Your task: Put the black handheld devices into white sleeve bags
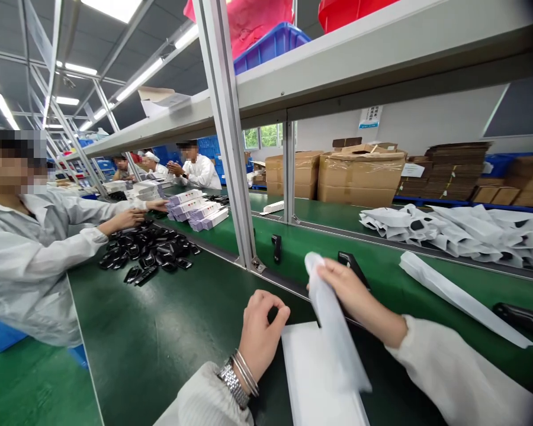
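White pouch (pixel 333 331): near five o'clock, hanging above a flat white sheet (pixel 306 378) on the bench (pixel 160 337).
Crumple risk: the thin, limp material could probably fold or slip, caused by a loose grip at one end only.
Right hand (pixel 344 290): closed, pinching the pouch's upper end.
Left hand (pixel 262 331): six o'clock, loosely curled, thumb and forefinger ringing a gap; nothing visible held, and whether the tips meet I cannot tell.

The white pouch (pixel 334 322) looks matt and papery, the black pieces (pixel 163 251) glossy plastic, the post (pixel 227 136) metal.
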`<state>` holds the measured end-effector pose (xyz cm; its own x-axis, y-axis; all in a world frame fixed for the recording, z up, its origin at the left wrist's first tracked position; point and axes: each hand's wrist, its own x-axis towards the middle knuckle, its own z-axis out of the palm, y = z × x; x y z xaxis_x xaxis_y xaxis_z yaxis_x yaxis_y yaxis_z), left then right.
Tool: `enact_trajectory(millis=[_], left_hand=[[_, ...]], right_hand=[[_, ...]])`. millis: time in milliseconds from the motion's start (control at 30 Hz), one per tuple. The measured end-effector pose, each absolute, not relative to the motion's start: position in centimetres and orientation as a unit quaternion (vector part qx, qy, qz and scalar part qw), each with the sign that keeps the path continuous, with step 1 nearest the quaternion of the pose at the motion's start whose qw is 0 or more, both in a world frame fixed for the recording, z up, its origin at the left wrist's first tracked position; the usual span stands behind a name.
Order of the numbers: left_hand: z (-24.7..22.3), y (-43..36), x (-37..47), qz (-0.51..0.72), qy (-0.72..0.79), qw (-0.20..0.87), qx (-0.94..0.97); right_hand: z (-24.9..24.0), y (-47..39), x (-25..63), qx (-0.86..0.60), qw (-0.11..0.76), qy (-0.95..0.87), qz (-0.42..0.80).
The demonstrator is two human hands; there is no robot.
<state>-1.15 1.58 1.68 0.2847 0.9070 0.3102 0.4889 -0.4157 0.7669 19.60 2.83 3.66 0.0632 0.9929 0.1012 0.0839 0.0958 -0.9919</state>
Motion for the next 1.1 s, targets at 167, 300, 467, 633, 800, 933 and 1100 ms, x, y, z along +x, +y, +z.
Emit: enact_trajectory(millis=[167, 300, 467, 633, 800, 933, 1100], left_hand=[[1.5, 1.7, -1.7, 0.227, 0.511, 0.226, 0.797], [1.6, 1.3, -1.4, 0.235, 0.492, 0.252, 0.799], [1.5, 0.8, -1.1, 0.302, 0.45, 0.229, 0.809], [1.1, 0.7, -0.9, 0.311, 0.428, 0.191, 0.827], [-0.6, 1.6, -0.3, 0.286, 0.422, 0.152, 0.847], [-2.2, 2.2, 0.0, 0.259, 0.442, 0.171, 0.842], [-2.1, 1.8, 0.1, 0.272, 0.437, 0.213, 0.83]], right_hand=[[6.1, 9.7, 25.7, -0.623, 0.523, -0.545, 0.202], [5.9, 13.2, 26.4, -0.643, 0.479, -0.587, 0.113], [3.9, 16.2, 20.2, -0.597, 0.388, -0.689, 0.137], [1.5, 19.8, 13.5, -0.57, 0.311, -0.737, 0.187], [-0.5, 22.6, 11.0, -0.617, 0.298, -0.696, 0.215], [-1.1, 22.6, 11.1, -0.636, 0.356, -0.63, 0.267], [-0.1, 17.9, 13.4, -0.584, 0.452, -0.552, 0.387]])
